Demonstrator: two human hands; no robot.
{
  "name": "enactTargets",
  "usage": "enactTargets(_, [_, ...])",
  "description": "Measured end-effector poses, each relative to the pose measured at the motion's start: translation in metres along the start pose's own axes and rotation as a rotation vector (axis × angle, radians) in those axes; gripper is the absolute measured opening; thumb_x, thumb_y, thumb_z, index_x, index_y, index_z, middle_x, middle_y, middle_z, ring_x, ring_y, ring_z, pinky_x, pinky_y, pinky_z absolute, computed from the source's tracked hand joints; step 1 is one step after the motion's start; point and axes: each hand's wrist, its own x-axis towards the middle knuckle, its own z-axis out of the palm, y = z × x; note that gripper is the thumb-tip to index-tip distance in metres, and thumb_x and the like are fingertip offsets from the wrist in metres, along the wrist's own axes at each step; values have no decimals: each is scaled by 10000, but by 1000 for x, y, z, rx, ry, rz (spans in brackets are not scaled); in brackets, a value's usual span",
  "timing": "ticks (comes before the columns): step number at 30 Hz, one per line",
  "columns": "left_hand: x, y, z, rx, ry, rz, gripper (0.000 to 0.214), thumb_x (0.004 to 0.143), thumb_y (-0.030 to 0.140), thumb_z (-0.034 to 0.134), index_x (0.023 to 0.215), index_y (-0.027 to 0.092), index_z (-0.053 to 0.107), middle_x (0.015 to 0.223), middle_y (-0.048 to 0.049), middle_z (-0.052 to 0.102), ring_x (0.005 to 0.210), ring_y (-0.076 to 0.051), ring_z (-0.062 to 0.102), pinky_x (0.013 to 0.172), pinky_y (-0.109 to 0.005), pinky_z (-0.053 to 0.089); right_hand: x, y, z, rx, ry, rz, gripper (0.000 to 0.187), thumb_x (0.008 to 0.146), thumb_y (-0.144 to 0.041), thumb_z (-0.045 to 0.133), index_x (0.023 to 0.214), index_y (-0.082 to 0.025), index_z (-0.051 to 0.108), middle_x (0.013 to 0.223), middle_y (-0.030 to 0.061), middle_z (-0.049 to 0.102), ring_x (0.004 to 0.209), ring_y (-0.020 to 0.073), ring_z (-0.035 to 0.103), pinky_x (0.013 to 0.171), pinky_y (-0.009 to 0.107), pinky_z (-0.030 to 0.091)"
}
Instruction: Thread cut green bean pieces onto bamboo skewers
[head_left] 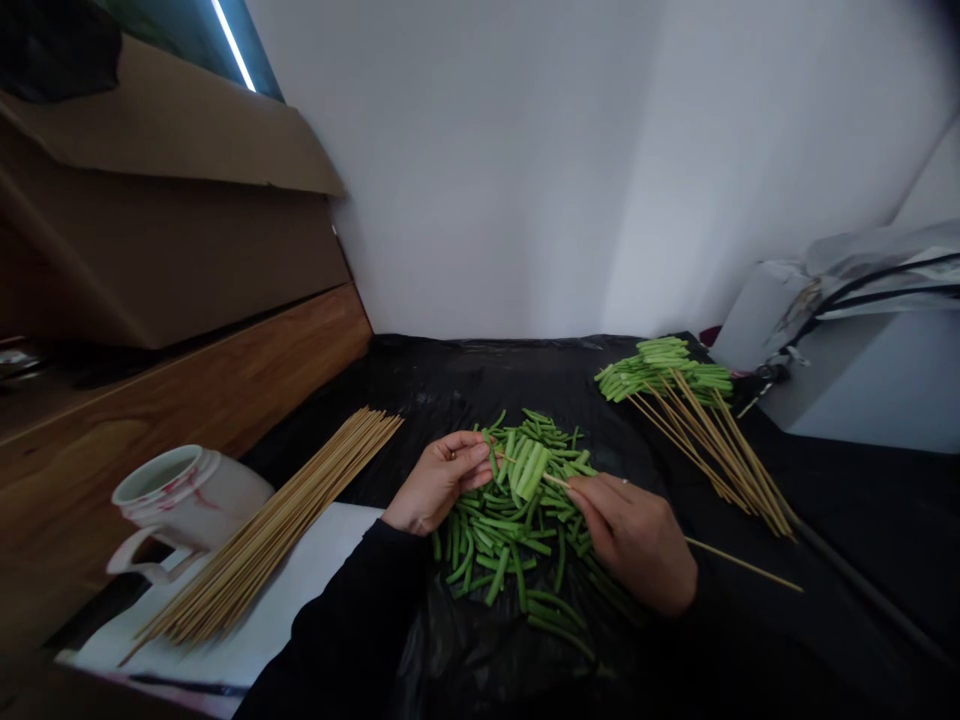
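Observation:
My right hand (637, 535) is closed around a thin wooden skewer (742, 563), whose tail sticks out to the right past my wrist. Several cut green stem pieces (530, 468) sit side by side on its front part. My left hand (442, 480) pinches one more green piece (491, 455) at the skewer's tip. Below both hands lies a loose pile of cut green stems (495, 545), which look like garlic scapes or green beans, on black plastic sheeting (450, 385).
A bundle of bare skewers (277, 540) rests on white paper (330, 550) at left, against a tipped white mug (217, 500). Filled skewers (664, 370) are stacked at back right. A cardboard box (225, 240) stands left, a grey-white container (862, 370) right, a white wall (487, 180) behind.

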Motion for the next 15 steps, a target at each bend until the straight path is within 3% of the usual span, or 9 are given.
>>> enactTargets(5, [-1,-1,3,41,25,54,300,582,245,839,819,128,698,750,-16,694,628,-72,615,649,-200,500,0,0,0,-9,-4,-7,257,947,-191,394,916,-177,649,804,44,659,772,135,613,748,263,437])
enactTargets(15, [-2,-2,4,68,-8,85,293,591,275,830,817,128,717,726,-23,692,679,-90,606,646,-201,453,-1,-1,0,-1,-15,11,256,943,-189,397,835,-186,630,827,44,655,790,138,611,757,266,427])
